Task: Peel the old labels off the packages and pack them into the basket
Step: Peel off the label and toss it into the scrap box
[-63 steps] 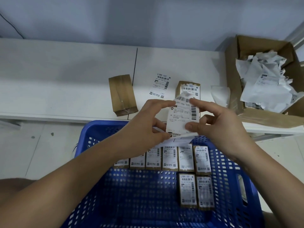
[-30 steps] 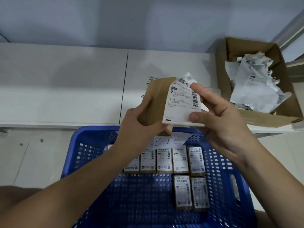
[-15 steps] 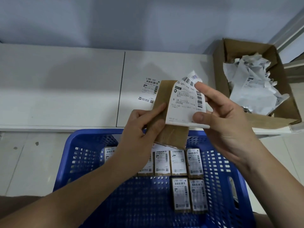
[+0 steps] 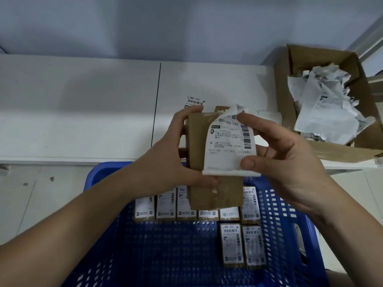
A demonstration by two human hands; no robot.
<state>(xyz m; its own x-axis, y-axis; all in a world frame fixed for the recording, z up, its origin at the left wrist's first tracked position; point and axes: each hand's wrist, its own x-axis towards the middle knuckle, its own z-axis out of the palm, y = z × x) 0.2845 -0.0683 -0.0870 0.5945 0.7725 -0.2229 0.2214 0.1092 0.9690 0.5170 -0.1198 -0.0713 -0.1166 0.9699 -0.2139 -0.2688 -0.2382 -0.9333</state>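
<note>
My left hand (image 4: 167,162) has turned the brown package (image 4: 209,162) upright, and my right hand (image 4: 288,160) has peeled the label (image 4: 228,150) further (top corner curling).

— Where are the hands?
— Both raised at centre. The left hand (image 4: 165,162), forearm entering from 8 o'clock, curls around a brown package (image 4: 207,193).
— And the other?
— The right hand (image 4: 286,162), from 4 o'clock, pinches its white label (image 4: 226,148) — thumb low, forefinger on top.
</note>
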